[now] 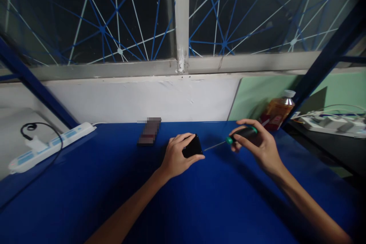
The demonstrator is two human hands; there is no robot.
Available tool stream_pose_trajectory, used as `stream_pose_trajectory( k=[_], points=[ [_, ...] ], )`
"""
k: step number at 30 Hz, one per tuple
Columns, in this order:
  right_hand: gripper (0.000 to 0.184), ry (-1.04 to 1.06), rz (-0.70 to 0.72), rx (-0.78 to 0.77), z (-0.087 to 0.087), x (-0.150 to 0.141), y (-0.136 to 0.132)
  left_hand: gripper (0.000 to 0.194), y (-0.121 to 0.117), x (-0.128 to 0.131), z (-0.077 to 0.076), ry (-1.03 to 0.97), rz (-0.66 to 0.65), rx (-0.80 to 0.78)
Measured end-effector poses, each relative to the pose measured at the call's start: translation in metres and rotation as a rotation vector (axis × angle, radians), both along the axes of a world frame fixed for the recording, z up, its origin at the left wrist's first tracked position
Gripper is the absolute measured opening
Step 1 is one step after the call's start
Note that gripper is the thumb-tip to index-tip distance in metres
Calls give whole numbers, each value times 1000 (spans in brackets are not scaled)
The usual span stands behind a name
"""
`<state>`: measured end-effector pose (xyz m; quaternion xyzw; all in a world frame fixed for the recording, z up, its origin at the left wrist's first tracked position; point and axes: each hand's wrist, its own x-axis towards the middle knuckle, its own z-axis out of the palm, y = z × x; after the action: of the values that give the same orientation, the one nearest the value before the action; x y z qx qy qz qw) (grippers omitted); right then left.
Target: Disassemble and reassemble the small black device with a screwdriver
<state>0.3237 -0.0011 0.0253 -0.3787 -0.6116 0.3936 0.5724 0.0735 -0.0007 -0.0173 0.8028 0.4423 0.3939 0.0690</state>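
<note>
My left hand (pixel 177 156) grips a small black box-like object (pixel 192 146) just above the blue table (pixel 114 187), fingers curled round it. My right hand (pixel 259 146) is closed on the black and green handle of a screwdriver (pixel 241 134). Its thin metal shaft runs left and down, and its tip meets the right side of the black object. Both forearms reach in from the bottom edge.
A dark blurred flat object (pixel 149 131) lies on the table behind my left hand. A white power strip (pixel 51 145) with a black cable lies at the left. At the right stand an amber bottle (pixel 277 112), a blue diagonal frame strut (pixel 323 65) and another power strip (pixel 328 122).
</note>
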Motion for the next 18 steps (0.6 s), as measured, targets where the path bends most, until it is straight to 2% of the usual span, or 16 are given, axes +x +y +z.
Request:
stream_pose_trajectory(
  k=[3, 6, 8, 13, 18],
  points=[
    [42, -19, -82, 17, 1, -3, 0, 58, 0, 0, 1, 8, 1, -5],
    [37, -70, -161, 35, 1, -4, 0, 58, 0, 1, 0, 15, 11, -8],
    [36, -76, -131, 28, 0, -3, 0, 59, 0, 1, -1, 18, 16, -4],
    [44, -15, 76, -44, 1, 2, 2, 58, 1, 1, -1, 14, 8, 10],
    [42, -64, -43, -39, 2, 1, 2, 56, 1, 2, 0, 21, 6, 10]
  ],
)
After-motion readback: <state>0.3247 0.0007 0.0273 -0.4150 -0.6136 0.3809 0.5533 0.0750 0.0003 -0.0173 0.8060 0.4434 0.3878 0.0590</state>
